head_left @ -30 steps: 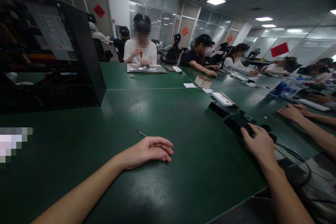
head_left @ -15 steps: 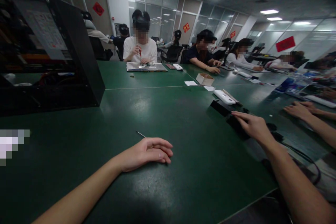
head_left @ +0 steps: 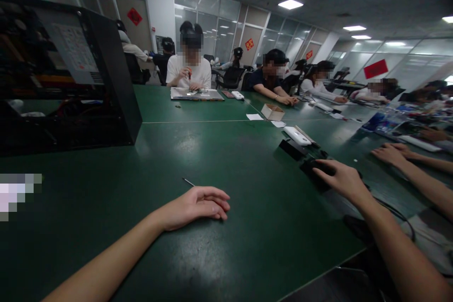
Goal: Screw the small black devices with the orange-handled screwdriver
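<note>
My left hand (head_left: 198,207) rests on the green table, its fingers loosely bent and slightly apart. From behind it sticks out a thin metal rod (head_left: 188,182), like a screwdriver shaft; its other end is hidden by the hand. On the right, my right hand (head_left: 338,177) is open over dark objects, with thumb and fingers apart. Just beyond its fingertips is a black box-like piece (head_left: 292,149). A dark item (head_left: 314,170) lies partly under the hand, too dim to name.
An open black computer case (head_left: 113,80) stands on the left. Beyond my right hand lie a white device (head_left: 296,136) and a small open box (head_left: 272,112). A co-worker's hands (head_left: 392,153) rest on the right. A person opposite works over a flat panel (head_left: 196,94).
My right hand has drawn back slightly from the black box-like piece, its thumb and fingers spreading apart. My left hand stays in place. The view has tilted up a little.
</note>
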